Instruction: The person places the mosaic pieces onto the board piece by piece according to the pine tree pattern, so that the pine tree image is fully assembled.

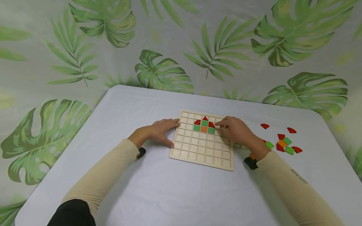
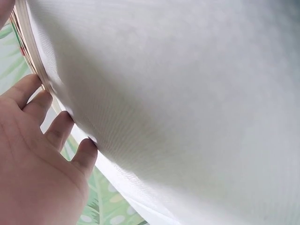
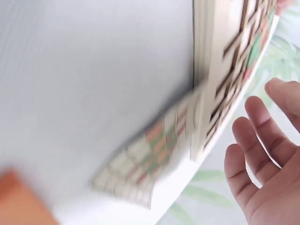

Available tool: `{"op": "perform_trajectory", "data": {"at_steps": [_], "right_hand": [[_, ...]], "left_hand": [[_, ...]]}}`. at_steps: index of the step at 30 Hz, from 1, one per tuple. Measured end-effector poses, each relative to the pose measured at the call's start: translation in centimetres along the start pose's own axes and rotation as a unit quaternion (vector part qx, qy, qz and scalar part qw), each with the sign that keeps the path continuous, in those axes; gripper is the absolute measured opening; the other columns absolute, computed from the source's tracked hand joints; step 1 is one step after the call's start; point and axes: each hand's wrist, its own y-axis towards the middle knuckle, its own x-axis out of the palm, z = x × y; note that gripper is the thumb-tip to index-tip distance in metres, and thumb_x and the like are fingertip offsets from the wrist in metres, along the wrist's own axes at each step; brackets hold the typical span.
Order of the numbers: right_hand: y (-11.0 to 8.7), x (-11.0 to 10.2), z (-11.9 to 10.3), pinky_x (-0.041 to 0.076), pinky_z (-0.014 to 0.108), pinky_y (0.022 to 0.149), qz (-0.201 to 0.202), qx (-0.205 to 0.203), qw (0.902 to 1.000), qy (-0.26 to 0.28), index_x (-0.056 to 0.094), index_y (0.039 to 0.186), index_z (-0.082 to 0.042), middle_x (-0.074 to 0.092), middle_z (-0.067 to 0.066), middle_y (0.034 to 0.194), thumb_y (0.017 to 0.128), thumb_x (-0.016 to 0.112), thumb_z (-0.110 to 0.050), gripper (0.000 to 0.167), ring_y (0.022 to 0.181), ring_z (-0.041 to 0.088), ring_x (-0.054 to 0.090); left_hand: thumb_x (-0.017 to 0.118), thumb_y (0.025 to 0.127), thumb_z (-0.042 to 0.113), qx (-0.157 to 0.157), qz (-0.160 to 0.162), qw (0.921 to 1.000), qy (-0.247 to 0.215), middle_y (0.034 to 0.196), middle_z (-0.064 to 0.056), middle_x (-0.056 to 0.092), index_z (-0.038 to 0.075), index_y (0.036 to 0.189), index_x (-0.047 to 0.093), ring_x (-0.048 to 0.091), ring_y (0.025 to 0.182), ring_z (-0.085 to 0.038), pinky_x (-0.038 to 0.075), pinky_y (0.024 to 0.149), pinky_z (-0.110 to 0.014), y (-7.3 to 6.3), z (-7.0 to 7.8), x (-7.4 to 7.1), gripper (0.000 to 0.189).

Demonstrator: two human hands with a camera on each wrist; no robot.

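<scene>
A square wooden grid board [image 1: 195, 150] lies on the table. Near its far side sits a cluster: a red triangle [image 1: 205, 118] on top, red quarter-circles [image 1: 197, 122] on both sides, green squares [image 1: 211, 130] and an orange square [image 1: 204, 129]. My left hand [image 1: 159, 130] rests at the board's left edge, fingers and thumb spread along it. My right hand [image 1: 236, 128] reaches over the board's right side, index fingertip right at the right-hand red quarter-circle [image 1: 211, 124]. In the right wrist view its fingers [image 3: 265, 161] are loosely bent, and nothing shows gripped in them.
A printed pattern card [image 3: 154, 154] juts out beside the board's right edge, partly behind my right forearm in the head view. Loose red, green and orange pieces [image 1: 282, 143] lie on the white table [image 1: 181, 194] to the right. A leaf-patterned cloth [image 1: 169, 37] hangs behind.
</scene>
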Motion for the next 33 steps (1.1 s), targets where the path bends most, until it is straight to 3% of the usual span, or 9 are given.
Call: {"op": "perform_trajectory", "data": {"at_steps": [4,10,19,25,33], "right_hand": [[-0.6,-1.1,1.0,0.052,0.044,0.083,0.008,0.008,0.9999,-0.008,0.07,0.125,-0.012,0.068,0.011,0.11,0.099,0.059,-0.015,0.029,0.098,0.027,0.062],[-2.1,-2.9,4.5,0.053,0.046,0.079,0.023,0.007,0.999,-0.037,0.069,0.125,-0.007,0.067,0.014,0.106,0.097,0.059,-0.009,0.029,0.096,0.029,0.062],[-3.8,-6.0,10.0,0.053,0.052,0.079,0.004,0.081,0.9955,-0.05,0.065,0.127,-0.001,0.063,0.027,0.114,0.097,0.055,-0.008,0.032,0.098,0.04,0.062],[-5.1,-6.8,12.6,0.055,0.049,0.075,-0.009,0.137,0.9901,-0.028,0.061,0.131,0.002,0.06,0.032,0.122,0.098,0.052,-0.013,0.037,0.103,0.044,0.058],[-5.4,-6.5,14.0,0.053,0.053,0.081,-0.037,0.163,0.9853,-0.035,0.058,0.132,0.002,0.057,0.034,0.123,0.098,0.05,-0.015,0.038,0.105,0.047,0.055]], "left_hand": [[0.078,0.081,0.045,-0.001,0.001,1.0,-0.005,0.169,0.002,0.012,0.018,0.158,0.027,0.012,0.157,-0.03,0.018,0.124,-0.056,0.0,-0.1,0.1,0.096],[0.078,0.08,0.044,-0.003,-0.003,0.9998,-0.018,0.17,0.002,0.011,0.018,0.158,0.027,0.011,0.157,-0.03,0.016,0.124,-0.056,-0.2,0.1,-0.1,0.097],[0.078,0.081,0.044,-0.003,0.001,0.9998,-0.019,0.169,0.002,0.012,0.019,0.158,0.027,0.012,0.157,-0.03,0.017,0.124,-0.055,-0.3,0.2,0.3,0.096],[0.077,0.081,0.044,-0.002,0.0,0.9999,-0.014,0.169,0.002,0.012,0.018,0.158,0.027,0.012,0.157,-0.03,0.017,0.124,-0.056,-0.4,0.3,0.2,0.096],[0.077,0.081,0.044,0.001,0.0,0.9999,-0.015,0.169,0.001,0.012,0.018,0.158,0.027,0.012,0.157,-0.031,0.017,0.124,-0.057,-0.6,0.4,-0.1,0.095]]}}
